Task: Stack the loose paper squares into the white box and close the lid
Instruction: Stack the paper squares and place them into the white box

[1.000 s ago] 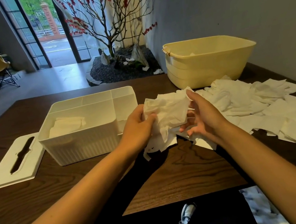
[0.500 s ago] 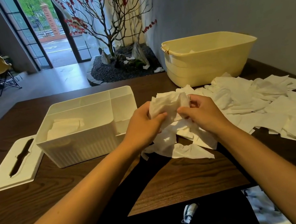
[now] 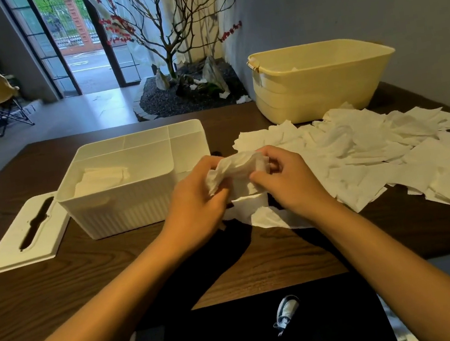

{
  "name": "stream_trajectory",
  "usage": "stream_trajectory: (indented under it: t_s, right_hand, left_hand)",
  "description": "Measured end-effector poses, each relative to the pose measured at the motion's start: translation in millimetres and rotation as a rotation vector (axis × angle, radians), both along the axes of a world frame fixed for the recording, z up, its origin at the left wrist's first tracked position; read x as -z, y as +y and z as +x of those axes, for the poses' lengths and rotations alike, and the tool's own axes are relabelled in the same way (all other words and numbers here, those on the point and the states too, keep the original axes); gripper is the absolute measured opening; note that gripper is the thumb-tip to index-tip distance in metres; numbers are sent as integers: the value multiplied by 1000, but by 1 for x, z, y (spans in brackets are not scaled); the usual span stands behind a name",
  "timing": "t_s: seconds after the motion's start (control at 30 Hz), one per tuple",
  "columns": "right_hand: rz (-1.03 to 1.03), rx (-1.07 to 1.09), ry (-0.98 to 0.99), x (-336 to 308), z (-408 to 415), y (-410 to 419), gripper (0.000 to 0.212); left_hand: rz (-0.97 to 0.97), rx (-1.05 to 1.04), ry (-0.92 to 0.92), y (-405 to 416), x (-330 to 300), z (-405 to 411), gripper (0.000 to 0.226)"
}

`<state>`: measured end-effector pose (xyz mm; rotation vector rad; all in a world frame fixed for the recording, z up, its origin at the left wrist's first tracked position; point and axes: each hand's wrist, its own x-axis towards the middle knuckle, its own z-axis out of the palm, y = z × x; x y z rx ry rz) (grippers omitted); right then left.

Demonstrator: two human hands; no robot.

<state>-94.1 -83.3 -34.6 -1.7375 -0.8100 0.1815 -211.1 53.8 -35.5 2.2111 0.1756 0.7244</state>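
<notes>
Both hands have closed in at frame centre: left hand (image 3: pixel 196 203) and right hand (image 3: pixel 289 181) pinch one crumpled paper square (image 3: pixel 236 168); pulling harder risks tearing it

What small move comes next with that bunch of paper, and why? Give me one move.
Probably carry the bunch of paper left and lay it in the white box. Both the left hand and the right hand already grip it just beside the box, which stands open with a few squares inside, its lid lying on the table at its left.
</notes>
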Motion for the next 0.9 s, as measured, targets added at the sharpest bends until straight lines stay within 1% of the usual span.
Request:
stream_trajectory:
  t_s: [0.1,0.2,0.27,0.33,0.4,0.47,0.53,0.57,0.63,0.73,0.83,0.9]
  right_hand:
    - [24,-69,12,1,-25,21,17]
    - [-50,-141,-11,9,-48,43,17]
    - [-109,-175,-33,14,-61,56,18]
    - [-151,-196,-55,16,-72,66,20]
    - [-183,-188,-64,18,-79,73,17]
    - [-183,-141,-56,20,-82,78,15]
    - [-162,-105,-46,23,-83,80,15]
    - [-154,-98,-39,24,-82,81,16]
    - [-142,-108,-12,27,-82,81,20]
    - [-102,-117,19,28,-85,84,24]
    - [4,-98,36,24,-89,85,29]
    - [41,-99,81,24,-88,86,32]
  left_hand:
    - [-3,-61,39,22,-4,-29,41]
    - [35,-133,60,43,0,-60,56]
    - [50,-160,69,56,5,-76,59]
    - [60,-172,101,66,10,-86,61]
    - [65,-190,143,74,13,-92,61]
    - [63,-220,149,78,17,-94,57]
    - [47,-272,114,79,22,-95,48]
    - [15,-298,95,78,25,-96,44]
    - [-109,-326,60,73,32,-95,38]
    - [-289,-312,1,64,35,-92,33]
    - [-355,-278,-113,55,29,-86,34]
    - [-382,-269,-143,51,30,-83,37]
